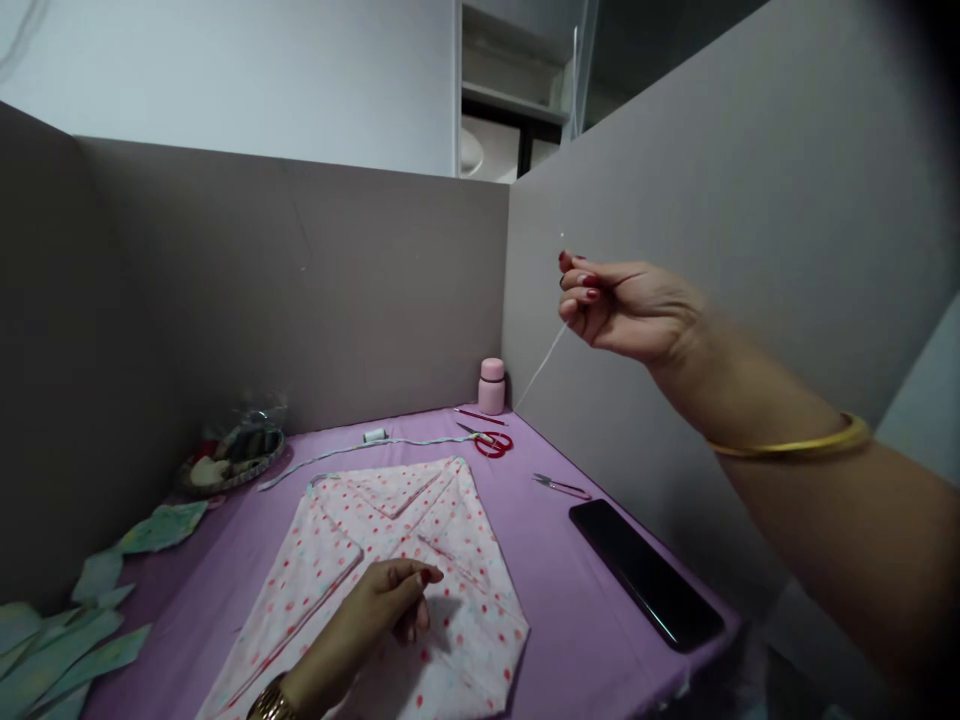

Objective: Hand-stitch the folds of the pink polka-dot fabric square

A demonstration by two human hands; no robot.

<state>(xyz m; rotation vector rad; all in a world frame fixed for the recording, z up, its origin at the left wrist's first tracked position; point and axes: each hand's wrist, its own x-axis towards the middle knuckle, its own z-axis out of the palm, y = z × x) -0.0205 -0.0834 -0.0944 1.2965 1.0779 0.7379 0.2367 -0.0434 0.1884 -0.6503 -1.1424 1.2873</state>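
My right hand is raised in front of the right-hand partition, its thumb and forefinger pinched together. A white thread runs down and to the left from under its fingers. Just above the fingertips is a tiny bright glint, possibly a needle point. My left hand hovers over or rests on a folded white cloth with red dots; which of the two is unclear. Its thumb and forefinger are closed together, and anything between them is too small to make out.
Red-handled scissors, a tape measure, a thread spool, a pencil and a pink bottle lie or stand behind the cloth. Thread snips and a phone are at right; a basket and fabric scraps at left.
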